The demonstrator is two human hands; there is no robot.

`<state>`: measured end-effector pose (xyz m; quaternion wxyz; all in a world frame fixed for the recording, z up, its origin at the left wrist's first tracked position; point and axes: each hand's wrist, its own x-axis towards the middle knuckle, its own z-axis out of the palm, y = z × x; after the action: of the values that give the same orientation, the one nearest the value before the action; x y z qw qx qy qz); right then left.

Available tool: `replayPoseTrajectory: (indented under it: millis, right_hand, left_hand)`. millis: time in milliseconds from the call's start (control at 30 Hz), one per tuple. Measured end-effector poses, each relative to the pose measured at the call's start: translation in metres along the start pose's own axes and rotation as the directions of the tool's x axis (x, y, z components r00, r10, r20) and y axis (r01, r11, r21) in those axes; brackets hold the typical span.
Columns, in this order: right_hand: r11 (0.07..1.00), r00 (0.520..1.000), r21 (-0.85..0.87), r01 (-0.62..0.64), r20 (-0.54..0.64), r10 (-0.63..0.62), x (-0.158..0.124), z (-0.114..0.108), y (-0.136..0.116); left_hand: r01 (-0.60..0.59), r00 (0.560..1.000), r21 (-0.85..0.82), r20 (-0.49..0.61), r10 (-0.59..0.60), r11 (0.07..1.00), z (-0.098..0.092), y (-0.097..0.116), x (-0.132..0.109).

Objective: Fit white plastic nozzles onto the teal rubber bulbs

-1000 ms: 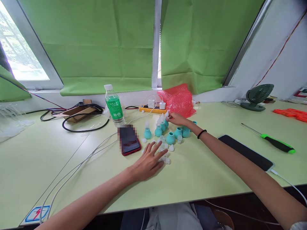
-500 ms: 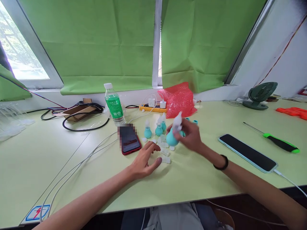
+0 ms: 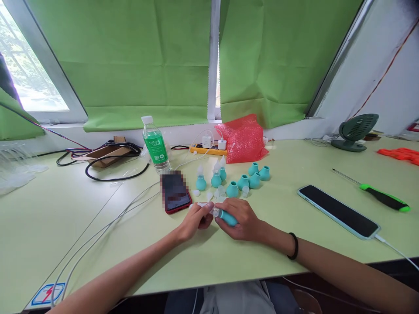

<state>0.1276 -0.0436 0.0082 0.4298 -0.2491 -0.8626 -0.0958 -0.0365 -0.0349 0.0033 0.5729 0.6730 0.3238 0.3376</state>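
Low over the table's middle, my two hands meet at one small squeeze-bulb piece. My right hand [image 3: 241,218] is wrapped round its teal rubber bulb [image 3: 228,217], which lies on its side. The fingers of my left hand [image 3: 196,219] pinch the translucent nozzle [image 3: 211,209] at the bulb's mouth; fingers partly cover the joint. Just beyond my hands are loose clear plastic pieces [image 3: 221,191]. Upright behind them stand several teal bulbs with pale tips [image 3: 200,183]. To their right is a group of open-mouthed teal bulbs [image 3: 242,182].
A phone in a red case [image 3: 176,192] lies left of the bulbs, near a water bottle [image 3: 156,146]. Behind are a power strip [image 3: 212,150] and red bubble wrap [image 3: 244,139]. Another phone [image 3: 338,211], a screwdriver [image 3: 381,196] and a small fan [image 3: 356,131] are on the right.
My right hand has brought the teal bulb down and toward me, turning it onto its side. My left hand has gone from spread fingers to a pinch on its nozzle.
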Motion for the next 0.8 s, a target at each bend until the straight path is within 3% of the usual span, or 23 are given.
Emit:
replayPoseTrajectory:
  millis: [167, 233, 300, 333, 400, 467, 533, 567, 600, 667, 800]
  right_hand:
    - [0.999, 0.999, -0.027, 0.030, -0.018, -0.030, -0.001, -0.001, 0.000]
    - [1.000, 0.998, -0.007, 0.015, -0.062, -0.015, 0.002, -0.007, 0.001]
    - [0.995, 0.997, 0.093, -0.039, -0.061, 0.045, 0.007, -0.017, -0.001]
    - [0.983, 0.997, 0.166, -0.075, -0.006, 0.077, 0.009, -0.023, -0.003]
    - [0.934, 0.972, 0.320, -0.157, 0.218, 0.089, 0.014, -0.034, -0.009]
    - [0.871, 0.873, 0.421, -0.252, 0.487, 0.017, 0.016, -0.041, -0.014]
    - [0.859, 0.754, 0.415, -0.301, 0.655, -0.053, 0.016, -0.041, -0.017]
    - [0.880, 0.723, 0.371, -0.297, 0.689, -0.047, 0.016, -0.038, -0.016]
    - [0.911, 0.716, 0.302, -0.279, 0.698, -0.012, 0.015, -0.035, -0.015]
    - [0.962, 0.746, 0.142, -0.235, 0.660, 0.085, 0.012, -0.027, -0.010]
    - [0.972, 0.791, -0.038, -0.233, 0.574, 0.213, 0.007, -0.014, 0.004]
  left_hand:
    - [0.122, 0.986, -0.236, 0.140, -0.091, 0.964, -0.006, 0.002, 0.005]
    - [0.065, 0.997, -0.160, 0.044, -0.059, 0.985, -0.006, 0.004, 0.005]
    - [-0.025, 0.995, 0.104, -0.097, 0.035, 0.994, -0.004, 0.005, 0.005]
    - [-0.042, 0.987, 0.278, -0.136, 0.082, 0.960, -0.003, 0.005, 0.004]
    - [-0.009, 0.978, 0.588, -0.165, 0.130, 0.809, 0.000, 0.005, 0.002]
    - [0.049, 0.976, 0.754, -0.177, 0.131, 0.655, 0.002, 0.003, 0.001]
    - [0.080, 0.973, 0.798, -0.192, 0.127, 0.597, 0.003, 0.001, 0.002]
    - [0.082, 0.972, 0.797, -0.197, 0.130, 0.598, 0.002, 0.000, 0.002]
    - [0.078, 0.970, 0.787, -0.201, 0.135, 0.612, 0.001, 0.000, 0.003]
    - [0.059, 0.964, 0.753, -0.212, 0.158, 0.655, 0.000, -0.001, 0.005]
    - [-0.019, 0.947, 0.693, -0.218, 0.236, 0.721, -0.002, 0.000, 0.006]
